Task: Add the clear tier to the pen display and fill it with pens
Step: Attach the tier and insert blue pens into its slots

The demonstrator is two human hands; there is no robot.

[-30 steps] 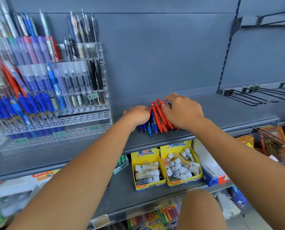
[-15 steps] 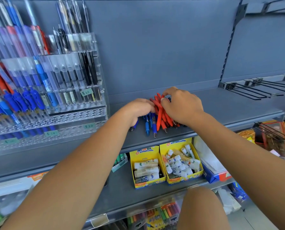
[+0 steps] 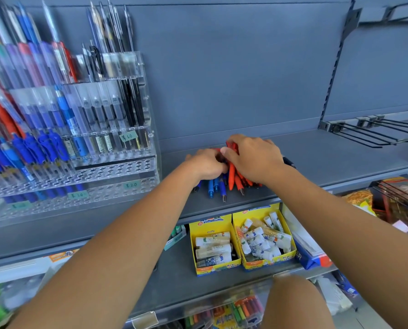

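Gripping the loose pens (image 3: 231, 179), left hand (image 3: 207, 163) and right hand (image 3: 252, 160) had drawn closer together — pile bunched tighter, judged ready for lifting; display (image 3: 117, 172) front rows stood partly unfilled.

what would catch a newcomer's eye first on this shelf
The left hand and right hand meet over a pile of red and blue pens at mid-shelf. To the left stands the clear pen display, crowded with pens. On the shelf below sit two yellow boxes of small tubes.
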